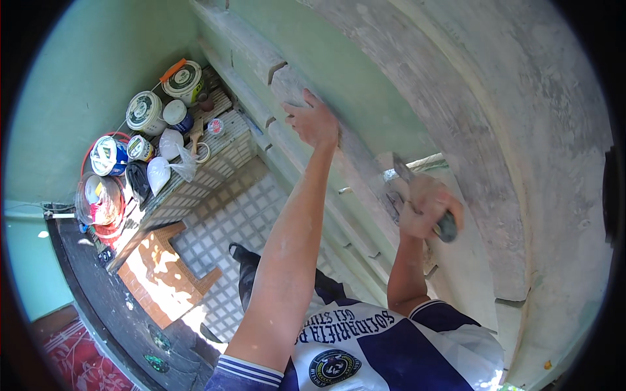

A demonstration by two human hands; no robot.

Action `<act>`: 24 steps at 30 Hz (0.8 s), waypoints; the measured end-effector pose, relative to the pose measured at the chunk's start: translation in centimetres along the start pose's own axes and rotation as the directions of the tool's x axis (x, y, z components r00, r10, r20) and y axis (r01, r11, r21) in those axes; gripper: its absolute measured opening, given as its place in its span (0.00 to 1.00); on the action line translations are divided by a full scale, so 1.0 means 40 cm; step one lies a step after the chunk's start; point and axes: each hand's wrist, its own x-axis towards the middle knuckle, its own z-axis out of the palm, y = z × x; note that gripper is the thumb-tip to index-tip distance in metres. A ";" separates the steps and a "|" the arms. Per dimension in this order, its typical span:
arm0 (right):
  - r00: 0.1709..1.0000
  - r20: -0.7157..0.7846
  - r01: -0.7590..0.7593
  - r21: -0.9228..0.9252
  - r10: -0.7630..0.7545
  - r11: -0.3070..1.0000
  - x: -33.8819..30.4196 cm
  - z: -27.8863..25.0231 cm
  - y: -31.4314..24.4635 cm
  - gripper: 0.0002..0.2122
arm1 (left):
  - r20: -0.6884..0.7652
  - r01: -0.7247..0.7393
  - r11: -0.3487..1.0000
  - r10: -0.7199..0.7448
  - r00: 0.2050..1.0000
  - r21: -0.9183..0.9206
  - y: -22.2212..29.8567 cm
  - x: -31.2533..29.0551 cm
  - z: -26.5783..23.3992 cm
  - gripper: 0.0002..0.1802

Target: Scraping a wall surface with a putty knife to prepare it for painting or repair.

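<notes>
My left hand (315, 122) rests on a whitish, dusty slat (293, 83) of the wall structure, its fingers spread and holding nothing. Lower and to the right, my right hand (427, 203) is closed round the dark handle of a putty knife (402, 171). The metal blade sticks out from the hand toward the upper left, close to the slat's lower stretch, and the rounded handle end shows below the palm. Motion blurs this hand a little, and I cannot tell whether the blade touches the surface.
Paint buckets (145, 111), tied plastic bags (158, 174), a paintbrush (196, 129) and a tape roll (203, 152) crowd a ledge at the left. An orange-brown stool (156, 274) stands on the tiled floor (222, 221) below. A curved, patchy grey-white wall (554, 130) rises at the right.
</notes>
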 end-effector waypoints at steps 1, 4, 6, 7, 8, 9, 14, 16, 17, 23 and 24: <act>0.998 0.018 0.070 -0.156 -0.068 0.985 -0.009 0.000 0.011 0.11 | 0.003 -0.001 1.000 0.001 1.000 0.004 0.002 0.000 0.001 0.42; 0.998 -0.029 0.047 -0.102 -0.050 0.994 -0.006 0.001 -0.001 0.11 | -0.004 -0.005 0.999 0.005 1.000 -0.033 0.001 0.007 0.004 0.42; 0.989 -0.148 -0.010 -0.142 -0.011 0.990 -0.022 0.003 0.004 0.11 | 0.016 -0.021 0.996 0.023 1.000 -0.090 -0.004 0.004 0.003 0.42; 0.964 -0.264 -0.067 -0.176 0.019 0.982 -0.026 0.007 0.002 0.11 | 0.026 -0.025 0.996 0.027 0.999 -0.084 -0.001 0.002 0.006 0.42; 0.962 -0.272 -0.068 -0.185 0.015 0.980 -0.018 0.010 -0.002 0.11 | 0.037 -0.019 0.994 0.023 0.999 -0.110 0.003 -0.001 0.009 0.42; 0.993 -0.078 0.059 -0.308 -0.087 0.949 0.010 0.041 -0.019 0.12 | 0.041 -0.013 0.991 0.018 0.999 -0.132 0.000 0.001 0.007 0.42; 1.000 0.017 0.022 -0.046 -0.021 0.999 0.019 0.058 -0.036 0.17 | 0.052 -0.007 0.994 0.013 0.999 -0.113 0.006 0.003 0.010 0.43; 0.982 0.113 0.173 -0.189 -0.154 0.966 0.028 0.100 -0.042 0.15 | 0.066 -0.006 0.993 0.014 0.998 -0.117 0.005 0.008 0.005 0.43; 0.982 0.105 0.178 -0.195 -0.159 0.965 0.022 0.096 -0.046 0.15 | 0.063 0.013 0.996 -0.007 0.998 -0.092 0.002 0.011 0.001 0.43; 0.989 0.105 0.135 -0.350 -0.104 0.927 -0.004 0.053 -0.027 0.14 | 0.064 0.016 0.998 -0.011 0.998 -0.067 -0.011 0.001 0.007 0.42; 0.993 0.111 0.071 -0.255 -0.043 0.964 -0.009 0.052 -0.035 0.14 | 0.068 0.025 0.996 -0.019 0.997 -0.080 -0.008 0.004 0.004 0.42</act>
